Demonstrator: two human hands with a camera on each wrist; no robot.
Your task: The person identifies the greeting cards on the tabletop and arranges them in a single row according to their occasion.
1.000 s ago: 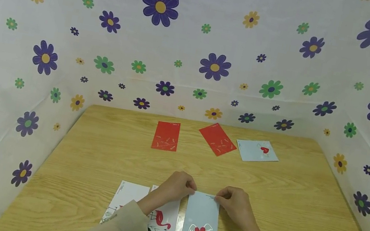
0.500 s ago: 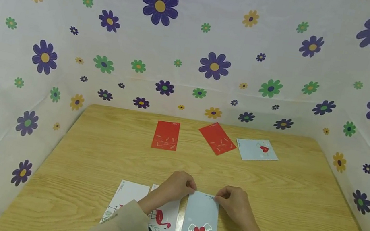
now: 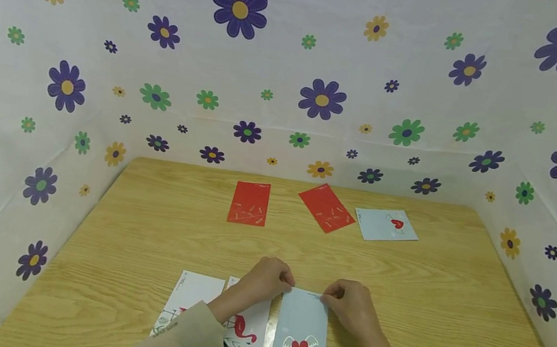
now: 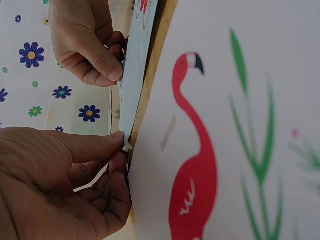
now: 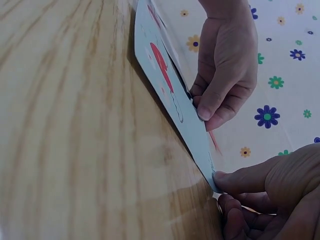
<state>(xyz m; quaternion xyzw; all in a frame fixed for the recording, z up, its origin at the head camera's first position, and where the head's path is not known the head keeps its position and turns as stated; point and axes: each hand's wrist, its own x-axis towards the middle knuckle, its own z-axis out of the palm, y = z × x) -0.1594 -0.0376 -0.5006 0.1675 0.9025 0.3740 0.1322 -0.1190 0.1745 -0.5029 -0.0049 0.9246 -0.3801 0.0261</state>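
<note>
A pale blue card [image 3: 301, 325] with a winged red heart lies lengthwise before the person, at the front middle of the table. My left hand [image 3: 269, 276] pinches its far left corner between thumb and fingers. At the far right corner, my right hand [image 3: 353, 306] pinches it the same way. In the left wrist view the left hand [image 4: 65, 175] has its thumb on the card's corner, close beside a white flamingo card [image 4: 200, 150]. The right wrist view has the right hand [image 5: 280, 195] with its thumb on the blue card's [image 5: 175, 107] end.
Two white flamingo cards, one nearer [image 3: 245, 340] and one farther left [image 3: 195, 291], lie partly under the left forearm. Along the back are a red card [image 3: 249, 204], a tilted red card [image 3: 327, 208] and another blue heart card [image 3: 386, 225]. Flowered cloth [image 3: 288, 46] surrounds the wooden table [image 3: 148, 225].
</note>
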